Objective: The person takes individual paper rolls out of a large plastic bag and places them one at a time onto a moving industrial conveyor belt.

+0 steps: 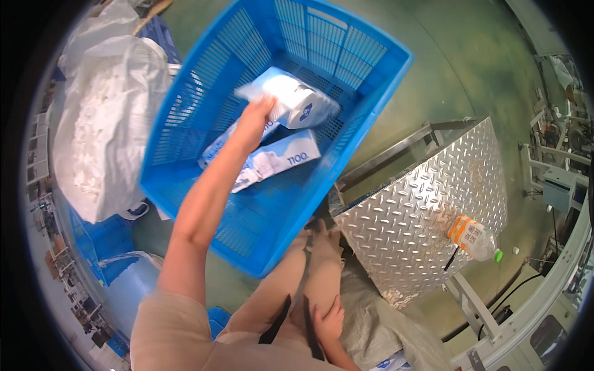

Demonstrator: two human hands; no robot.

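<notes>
My left hand (265, 111) reaches into a large blue plastic basket (238, 222) with slotted walls. It is closed on the clear plastic end of a white and blue pack (297, 99), rounded like a paper roll. Beneath my wrist, two more packs lie on the basket floor: a white and blue pack (289, 153) with dark blue print, and a similar pack (216, 143) partly hidden by my forearm. Low in the view my right hand (329, 320) rests on my thigh, fingers stretched out and holding nothing.
Right of the basket stands a metal stand with a diamond-plate top (402, 229). A clear bottle (476, 240) with orange label and green cap lies on it, beside a black pen-like stick (451, 258). A white sack (105, 123) of white pieces sits at left.
</notes>
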